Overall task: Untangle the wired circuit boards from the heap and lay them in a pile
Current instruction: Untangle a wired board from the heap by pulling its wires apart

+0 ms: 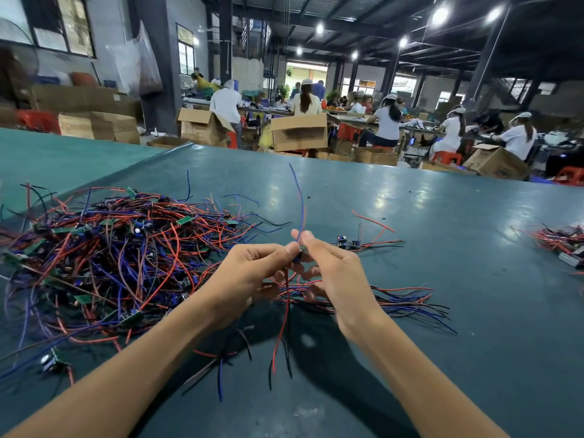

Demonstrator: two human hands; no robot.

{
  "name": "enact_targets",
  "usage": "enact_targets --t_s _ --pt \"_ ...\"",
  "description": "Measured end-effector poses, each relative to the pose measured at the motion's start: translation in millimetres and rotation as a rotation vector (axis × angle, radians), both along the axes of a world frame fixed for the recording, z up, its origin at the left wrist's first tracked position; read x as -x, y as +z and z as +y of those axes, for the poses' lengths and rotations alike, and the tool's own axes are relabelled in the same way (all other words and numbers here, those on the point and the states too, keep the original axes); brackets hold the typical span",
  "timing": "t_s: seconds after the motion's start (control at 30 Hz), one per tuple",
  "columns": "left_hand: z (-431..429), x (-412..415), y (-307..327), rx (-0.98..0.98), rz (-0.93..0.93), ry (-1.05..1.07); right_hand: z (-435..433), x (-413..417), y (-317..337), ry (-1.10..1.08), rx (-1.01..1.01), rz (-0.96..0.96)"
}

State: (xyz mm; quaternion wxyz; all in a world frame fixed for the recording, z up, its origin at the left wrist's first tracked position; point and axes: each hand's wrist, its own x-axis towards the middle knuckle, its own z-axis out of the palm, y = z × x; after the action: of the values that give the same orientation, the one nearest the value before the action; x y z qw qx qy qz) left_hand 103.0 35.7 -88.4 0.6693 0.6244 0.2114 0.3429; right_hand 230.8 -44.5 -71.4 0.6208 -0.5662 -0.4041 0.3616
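A big heap of tangled circuit boards [120, 257] with red, blue and black wires covers the left of the green table [442, 263]. Above the table's middle, my left hand [249, 273] and my right hand [331, 273] together pinch one small wired board [297, 257]. Its blue and red wires [301, 203] stand up from my fingertips, while red and black wires [284, 324] hang below. Under my right hand lies a sorted pile of boards with wires [404, 303] fanned to the right. One separate wired board [350, 242] lies just beyond my hands.
Another small bundle of wired parts [562, 240] sits at the table's right edge. Loose wires and a board [53, 361] lie near the front left. Beyond the table, people sit at benches among cardboard boxes [300, 132] and red stools.
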Motion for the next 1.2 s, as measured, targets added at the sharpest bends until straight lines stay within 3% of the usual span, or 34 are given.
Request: enact_targets --t_s 0.07,0.2,0.3,0.6,0.93,1.03,1.13,1.2 --pt "2 -1 1 0.063 -0.073 0.053 1 1 -1 -0.012 -0.022 0.025" --pt "6 -2 2 0.141 -0.225 0.1 0 2 -10 0.038 -0.056 -0.214" --pt "6 -2 0 0.122 -0.225 0.108 2 7 -15 0.12 -0.077 -0.264" --pt "6 -3 -3 0.087 -0.179 0.037 2 3 -14 0.173 -0.049 -0.017" --pt "15 -1 -10 0.026 -0.113 0.1 3 3 -12 0.314 0.051 0.224" --pt "18 0 -11 0.049 -0.121 0.138 3 2 -14 0.286 0.044 0.148" --pt "24 1 -13 0.051 -0.102 0.228 1 1 -15 0.206 0.013 -0.154" --pt "28 2 -13 0.08 -0.106 0.262 0 1 -15 0.215 0.015 -0.243"
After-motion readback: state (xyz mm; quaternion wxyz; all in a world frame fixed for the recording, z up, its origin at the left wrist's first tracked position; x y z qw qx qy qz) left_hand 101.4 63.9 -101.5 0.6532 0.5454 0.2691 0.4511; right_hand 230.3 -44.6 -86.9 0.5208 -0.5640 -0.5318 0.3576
